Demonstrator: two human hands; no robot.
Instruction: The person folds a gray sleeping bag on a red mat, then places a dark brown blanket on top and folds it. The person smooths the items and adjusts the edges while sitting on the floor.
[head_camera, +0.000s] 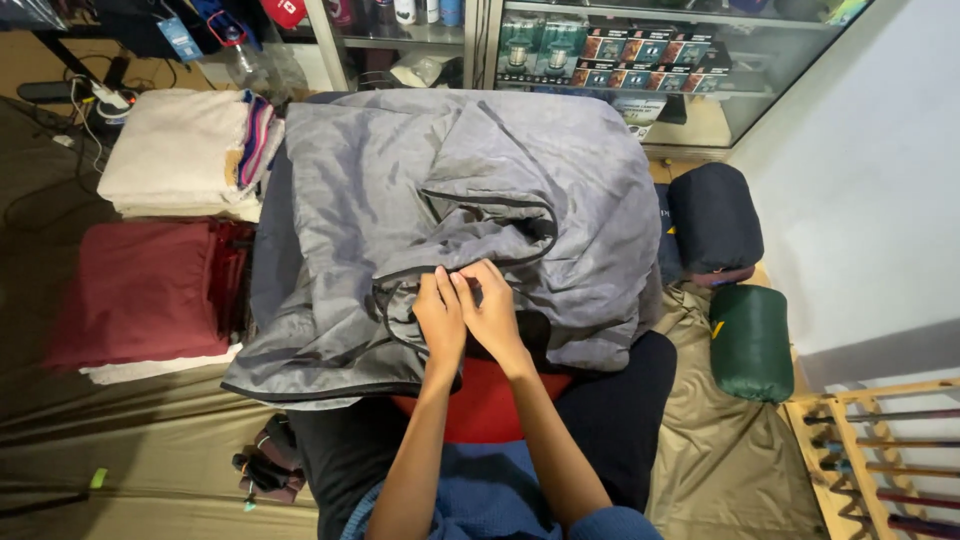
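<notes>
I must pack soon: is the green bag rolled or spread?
Rolled: the green bag lies as a tight bundle beside the dark blue roll.

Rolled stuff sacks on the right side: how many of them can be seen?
2. The dark navy sack lies by the wall near the glass cabinet; the green sack lies just below it. Others may be hidden under the grey sleeping bag.

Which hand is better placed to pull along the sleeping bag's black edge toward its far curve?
Probably right: the right hand pinches the black edge of the grey sleeping bag on that side; the left hand can anchor.
</notes>
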